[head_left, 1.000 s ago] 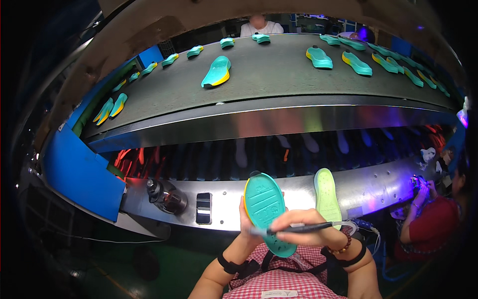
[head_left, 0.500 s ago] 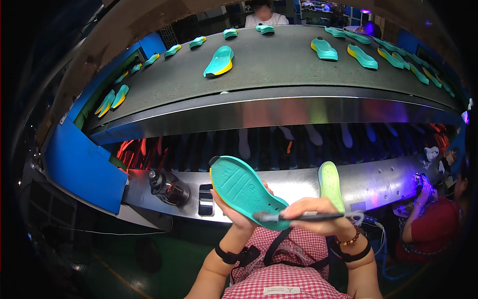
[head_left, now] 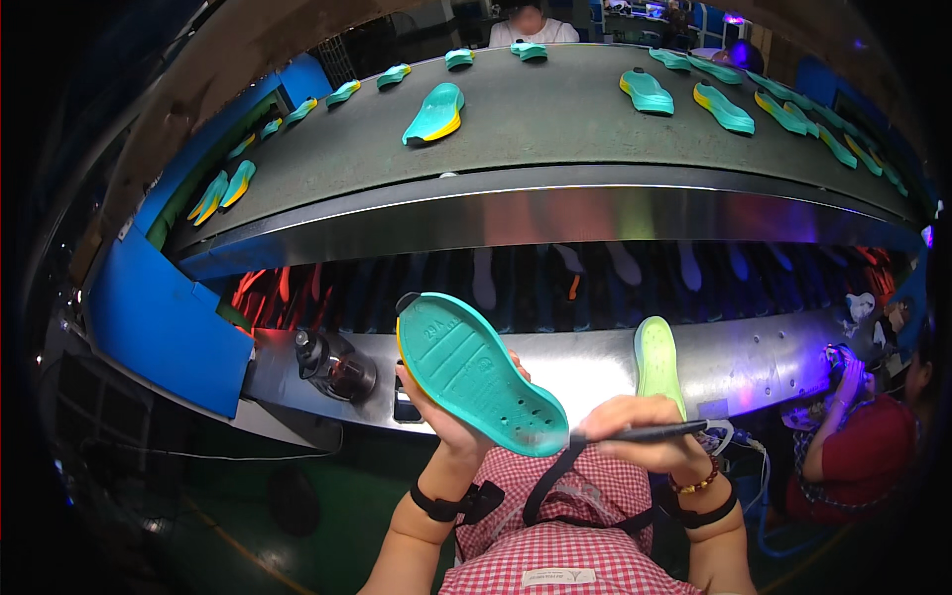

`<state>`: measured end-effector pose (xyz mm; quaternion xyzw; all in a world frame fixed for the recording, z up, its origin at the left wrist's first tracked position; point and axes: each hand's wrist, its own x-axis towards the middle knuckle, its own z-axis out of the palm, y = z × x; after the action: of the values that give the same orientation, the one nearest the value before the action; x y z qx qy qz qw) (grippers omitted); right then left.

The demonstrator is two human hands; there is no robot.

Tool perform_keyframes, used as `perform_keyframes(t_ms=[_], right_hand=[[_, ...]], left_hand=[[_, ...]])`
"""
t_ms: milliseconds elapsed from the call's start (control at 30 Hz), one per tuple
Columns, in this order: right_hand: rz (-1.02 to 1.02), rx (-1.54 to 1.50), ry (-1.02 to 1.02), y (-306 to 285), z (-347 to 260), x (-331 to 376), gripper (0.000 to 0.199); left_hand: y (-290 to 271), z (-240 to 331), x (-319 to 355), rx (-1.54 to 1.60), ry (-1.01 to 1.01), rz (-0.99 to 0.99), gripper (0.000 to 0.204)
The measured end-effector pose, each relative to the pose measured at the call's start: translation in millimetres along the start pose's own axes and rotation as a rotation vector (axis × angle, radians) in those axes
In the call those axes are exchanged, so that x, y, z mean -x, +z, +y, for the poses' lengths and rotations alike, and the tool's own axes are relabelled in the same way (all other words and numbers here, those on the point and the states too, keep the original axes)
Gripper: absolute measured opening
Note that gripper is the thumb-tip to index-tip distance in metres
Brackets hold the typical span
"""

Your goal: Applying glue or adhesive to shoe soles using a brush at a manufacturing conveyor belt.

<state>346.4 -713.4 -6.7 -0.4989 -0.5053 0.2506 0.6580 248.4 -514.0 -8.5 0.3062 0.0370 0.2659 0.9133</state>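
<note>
My left hand (head_left: 444, 420) is closed around a teal shoe sole (head_left: 471, 367), holding it tilted above the front of the metal bench. The sole has a yellow and black edge at its far-left end, raised ribs inside and small holes at the near end. In my right hand (head_left: 645, 412) is a black-handled brush (head_left: 659, 432), with a pale tube at its back end. The blurred bristles are at the rim of the sole's near end; whether they touch it I cannot tell. Beyond my right hand, a light green sole (head_left: 656, 357) lies on the bench.
A dark jug (head_left: 335, 367) stands at the left of the metal bench (head_left: 764, 367). Behind, a grey belt (head_left: 540, 124) carries several teal soles. Soles also show on a lower level beneath it. One person (head_left: 858, 436) sits at right; another (head_left: 531, 32) is across the belt.
The teal sole and my left hand have shifted up and left. The brush has passed from the sole's inner face to the rim of its near end, and my right hand moved slightly right.
</note>
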Motion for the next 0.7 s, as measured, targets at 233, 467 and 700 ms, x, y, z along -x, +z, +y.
perform_keyframes(t_ms=[233,467,700], right_hand=[[-0.109,-0.151,-0.056,-1,6,-1,0.023],[0.362,-0.851,0.297,26,16,-2,0.019],[-0.193,-0.121,0.135,0,-13,-5,0.025]], left_hand=[[-2,5,-1,0.017,-0.048,-0.109,0.093],[23,-18,24,0.179,-0.159,0.124,0.07],[-29,-12,16,-0.149,-0.327,-0.255,0.059]])
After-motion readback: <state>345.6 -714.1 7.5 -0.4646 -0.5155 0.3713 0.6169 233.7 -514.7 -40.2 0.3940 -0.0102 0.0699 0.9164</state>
